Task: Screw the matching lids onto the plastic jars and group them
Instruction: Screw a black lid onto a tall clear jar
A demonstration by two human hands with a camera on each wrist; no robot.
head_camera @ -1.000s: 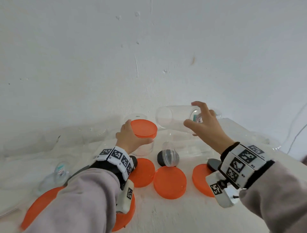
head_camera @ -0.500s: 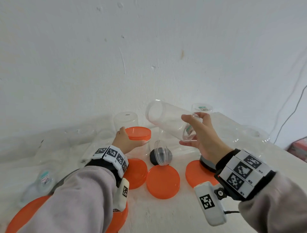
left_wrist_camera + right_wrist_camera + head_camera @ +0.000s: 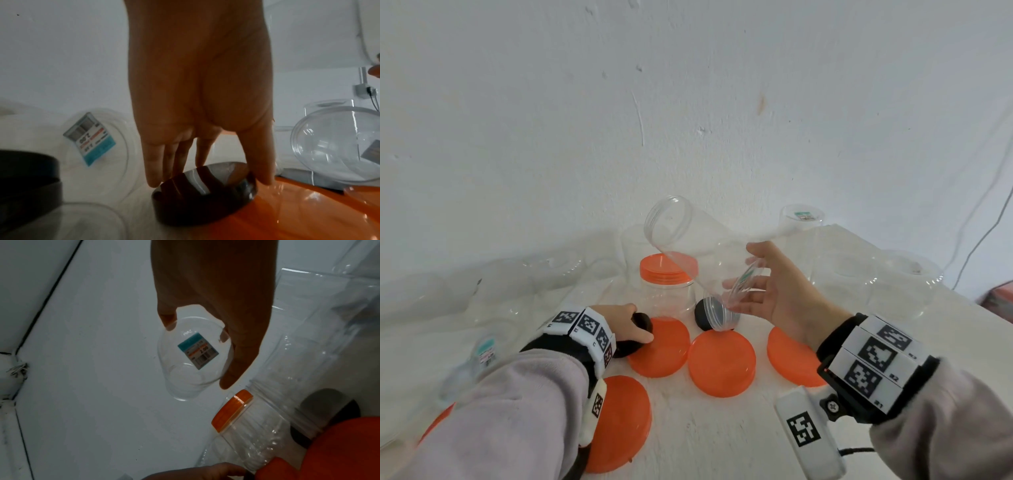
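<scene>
Above the middle of the tabletop [image 3: 722, 445], the right hand [image 3: 780, 294] holds a clear tall jar [image 3: 698, 253] aloft by its base, thumb and fingers curled round the bottom end, the open mouth tilted up and to the left; a second ago the jar lay nearly level, so it has been swung more upright. Below it stands the capped jar [image 3: 667, 291] with its orange lid [image 3: 666, 269] on, and the left hand [image 3: 619, 325], which was on that lid a second ago, has let go and dropped to the tabletop. Its fingers and thumb now close round a black lid [image 3: 205, 193] that leans on the edge of a loose orange lid [image 3: 659, 346]. By my reading one jar is finished and the next pairing has begun: black lid for the held jar, if their sizes match, which I cannot confirm. Around them lie more orange lids [image 3: 722, 363], a small jar on its side with a black cap [image 3: 717, 317], and other clear jars [image 3: 801, 219] along the wall.
</scene>
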